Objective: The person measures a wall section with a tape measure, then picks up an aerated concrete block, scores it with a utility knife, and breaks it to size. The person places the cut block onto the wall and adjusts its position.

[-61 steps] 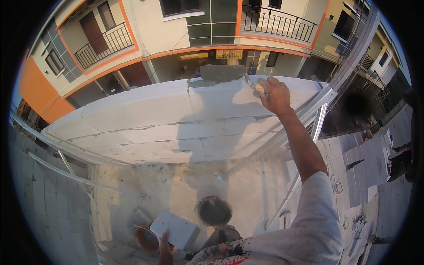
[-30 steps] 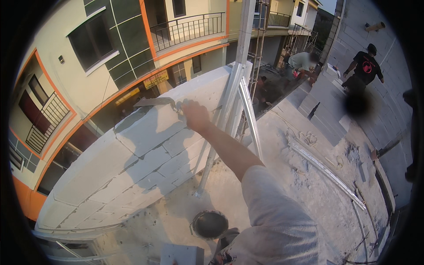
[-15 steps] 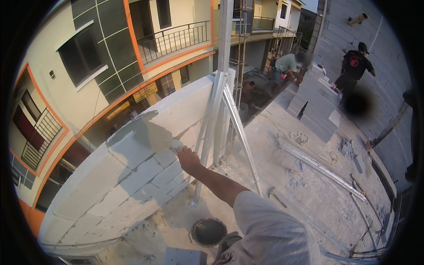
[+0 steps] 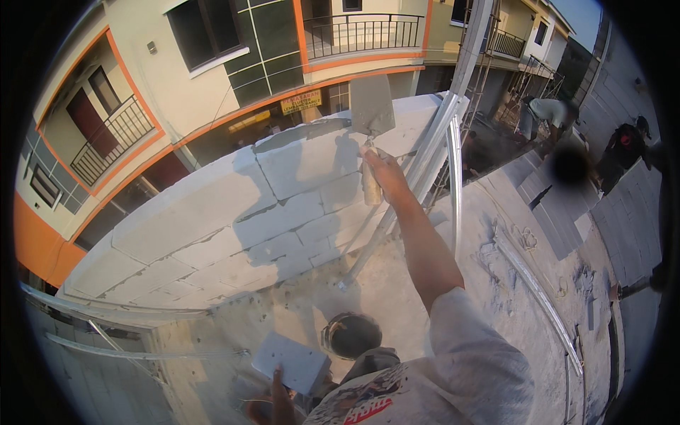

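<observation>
My right hand (image 4: 384, 172) grips the wooden handle of a trowel (image 4: 372, 106), its flat grey blade pointing up above the top edge of a curved wall (image 4: 191, 241) of pale blocks. Grey mortar (image 4: 301, 134) lies along part of the wall's top. Low in the view, my left hand (image 4: 280, 389) is on the near edge of a light grey block (image 4: 287, 358). One digit lies over its upper face; the other fingers are hidden. Just beyond the block stands a dark bucket (image 4: 352, 335) with grey contents.
A metal post (image 4: 467, 53) with slanted braces (image 4: 455, 177) stands against the wall at right. Long metal channels (image 4: 542, 301) lie on the rough floor. Two people work near stacked blocks (image 4: 556, 219) at far right. Beyond the wall is a building with balconies (image 4: 365, 35).
The trowel has lifted off the mortar on the wall and now points upward. My left hand has come into view at the grey block. The whole view has swung left.
</observation>
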Motion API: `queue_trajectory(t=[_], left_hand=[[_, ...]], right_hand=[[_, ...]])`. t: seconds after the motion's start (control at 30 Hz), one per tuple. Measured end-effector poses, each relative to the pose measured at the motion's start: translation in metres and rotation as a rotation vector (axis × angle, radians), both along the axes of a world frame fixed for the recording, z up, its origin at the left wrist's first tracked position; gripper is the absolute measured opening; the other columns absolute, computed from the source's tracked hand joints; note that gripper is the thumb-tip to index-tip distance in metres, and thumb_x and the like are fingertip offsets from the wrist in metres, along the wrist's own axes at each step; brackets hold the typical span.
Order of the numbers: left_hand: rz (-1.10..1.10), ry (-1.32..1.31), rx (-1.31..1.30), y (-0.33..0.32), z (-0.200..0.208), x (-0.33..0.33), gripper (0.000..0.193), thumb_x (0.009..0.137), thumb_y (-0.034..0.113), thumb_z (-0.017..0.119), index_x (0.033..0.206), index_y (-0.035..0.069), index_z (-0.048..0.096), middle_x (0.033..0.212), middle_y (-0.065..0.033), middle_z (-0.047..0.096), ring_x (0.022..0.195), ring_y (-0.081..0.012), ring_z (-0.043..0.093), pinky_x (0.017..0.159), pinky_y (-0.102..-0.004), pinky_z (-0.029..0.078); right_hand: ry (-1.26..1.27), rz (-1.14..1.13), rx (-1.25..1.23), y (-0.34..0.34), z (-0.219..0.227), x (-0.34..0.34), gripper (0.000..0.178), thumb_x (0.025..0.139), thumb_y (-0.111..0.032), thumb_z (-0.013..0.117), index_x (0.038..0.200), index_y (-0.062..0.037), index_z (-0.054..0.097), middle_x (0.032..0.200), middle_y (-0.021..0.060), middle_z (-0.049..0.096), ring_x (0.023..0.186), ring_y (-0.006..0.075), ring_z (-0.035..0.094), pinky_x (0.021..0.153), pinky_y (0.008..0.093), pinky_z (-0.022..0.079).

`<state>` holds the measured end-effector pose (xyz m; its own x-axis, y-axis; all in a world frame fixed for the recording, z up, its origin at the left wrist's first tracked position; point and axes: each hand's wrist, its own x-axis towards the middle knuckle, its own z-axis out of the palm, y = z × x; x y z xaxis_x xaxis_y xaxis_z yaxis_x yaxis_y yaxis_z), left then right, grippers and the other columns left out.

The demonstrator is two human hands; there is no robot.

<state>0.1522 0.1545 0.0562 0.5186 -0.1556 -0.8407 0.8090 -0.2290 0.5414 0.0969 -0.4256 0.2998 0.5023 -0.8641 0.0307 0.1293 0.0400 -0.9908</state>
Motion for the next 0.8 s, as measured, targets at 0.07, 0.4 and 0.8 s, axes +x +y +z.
queue_trajectory(t=[0.07, 0.4, 0.8], left_hand=[[-0.015, -0.021, -0.059, 0.002, 0.001, 0.013, 0.058, 0.089, 0.059, 0.055, 0.123, 0.013, 0.056, 0.095, -0.0049, 0.068, 0.065, -0.0171, 0.063, 0.046, -0.0258, 0.038], [-0.298, -0.083, -0.099, 0.030, 0.004, 0.154, 0.059, 0.092, 0.061, 0.045, 0.128, 0.015, 0.051, 0.099, -0.0059, 0.067, 0.069, -0.0173, 0.061, 0.047, -0.0306, 0.032], [-0.288, 0.022, -0.163, 0.069, -0.003, 0.251, 0.060, 0.091, 0.057, 0.053, 0.131, 0.012, 0.051, 0.114, -0.0075, 0.064, 0.094, -0.0208, 0.065, 0.066, -0.0341, 0.049]], right_hand=[[0.039, -0.171, 0.045, 0.002, 0.010, 0.022, 0.039, 0.092, -0.040, 0.062, 0.103, -0.0017, 0.060, 0.077, 0.0054, 0.058, 0.066, 0.0158, 0.060, 0.056, 0.0318, 0.050], [0.149, -0.320, -0.006, 0.068, -0.038, 0.132, 0.054, 0.096, -0.049, 0.053, 0.100, 0.0038, 0.059, 0.078, 0.0108, 0.061, 0.066, 0.0196, 0.060, 0.060, 0.0354, 0.050], [0.898, -0.202, 0.290, 0.331, -0.302, -0.013, 0.048, 0.094, -0.046, 0.054, 0.102, -0.0003, 0.068, 0.080, 0.0187, 0.067, 0.078, 0.0300, 0.069, 0.067, 0.0410, 0.050]])
